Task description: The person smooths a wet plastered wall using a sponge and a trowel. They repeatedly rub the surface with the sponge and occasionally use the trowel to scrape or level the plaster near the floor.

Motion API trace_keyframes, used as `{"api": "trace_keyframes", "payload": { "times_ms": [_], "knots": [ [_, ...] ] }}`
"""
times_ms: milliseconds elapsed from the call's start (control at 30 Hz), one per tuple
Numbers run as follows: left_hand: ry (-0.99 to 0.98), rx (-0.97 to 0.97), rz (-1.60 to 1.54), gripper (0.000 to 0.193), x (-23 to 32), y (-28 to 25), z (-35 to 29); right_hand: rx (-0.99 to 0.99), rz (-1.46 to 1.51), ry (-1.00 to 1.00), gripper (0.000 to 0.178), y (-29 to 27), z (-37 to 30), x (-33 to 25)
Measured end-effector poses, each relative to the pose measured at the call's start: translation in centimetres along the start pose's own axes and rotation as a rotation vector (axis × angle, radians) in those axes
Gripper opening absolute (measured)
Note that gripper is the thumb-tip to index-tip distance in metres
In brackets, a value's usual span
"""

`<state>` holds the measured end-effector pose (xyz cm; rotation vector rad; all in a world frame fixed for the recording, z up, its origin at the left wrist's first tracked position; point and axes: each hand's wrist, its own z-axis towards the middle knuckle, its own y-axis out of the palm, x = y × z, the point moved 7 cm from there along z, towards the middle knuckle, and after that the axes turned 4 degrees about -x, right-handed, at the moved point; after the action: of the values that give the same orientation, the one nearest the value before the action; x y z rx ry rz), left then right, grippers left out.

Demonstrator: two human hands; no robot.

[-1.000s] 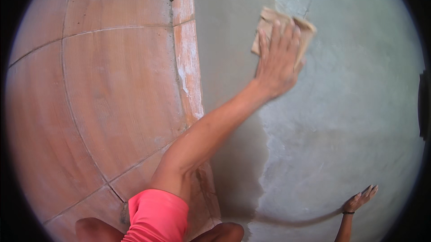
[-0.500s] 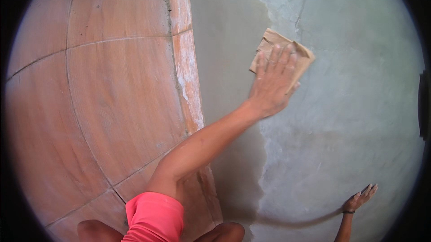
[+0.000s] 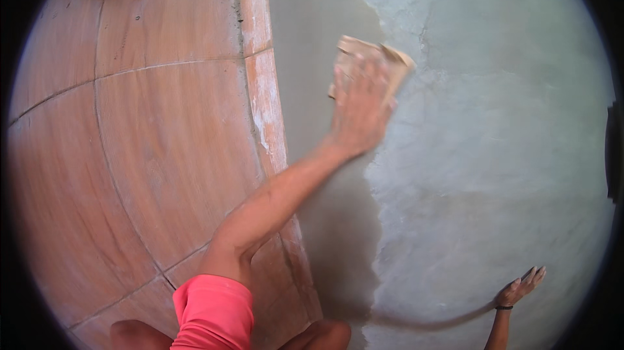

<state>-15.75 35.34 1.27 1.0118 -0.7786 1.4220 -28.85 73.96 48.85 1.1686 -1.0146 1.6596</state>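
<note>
Spread over a folded sheet of brown paper, perhaps sandpaper, my left hand presses it flat against the grey plastered surface. Its fingers are stretched out and slightly smeared by motion. The sheet lies across the jagged border between a darker, smooth grey band and the paler, rougher grey. My right hand, with a dark band at its wrist, rests on the pale grey at the lower right. Its fingers are extended and it holds nothing.
Reddish-brown tiles with pale joints cover the left side. A narrow tile strip with whitish smears borders the grey surface. My bent knees show at the lower edge. A dark object sits at the right rim.
My left hand has slid left with the brown paper, toward the darker band and the tile strip. My right hand stays in place. The view has shifted slightly.
</note>
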Motion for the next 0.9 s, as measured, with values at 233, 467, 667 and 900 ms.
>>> {"api": "trace_keyframes", "payload": {
  "times_ms": [233,467,667,900],
  "knots": [
    [-0.023,0.085,-0.053,0.065,3.5,-0.3,5.3,-0.008,0.034,0.003,0.058,1.1,0.1,-0.9],
    [-0.019,-0.113,0.038,0.068,2.8,1.3,-4.8,0.012,0.000,0.212,0.059,1.0,-0.5,-0.1],
    [-0.487,0.135,-0.084,0.070,-10.7,-3.7,8.3,0.037,-0.028,0.240,0.059,0.1,0.6,-1.5],
    [0.215,-0.071,-0.116,0.066,8.4,0.3,2.2,0.030,-0.034,0.203,0.060,0.7,-0.6,-1.0]
  ]
}}
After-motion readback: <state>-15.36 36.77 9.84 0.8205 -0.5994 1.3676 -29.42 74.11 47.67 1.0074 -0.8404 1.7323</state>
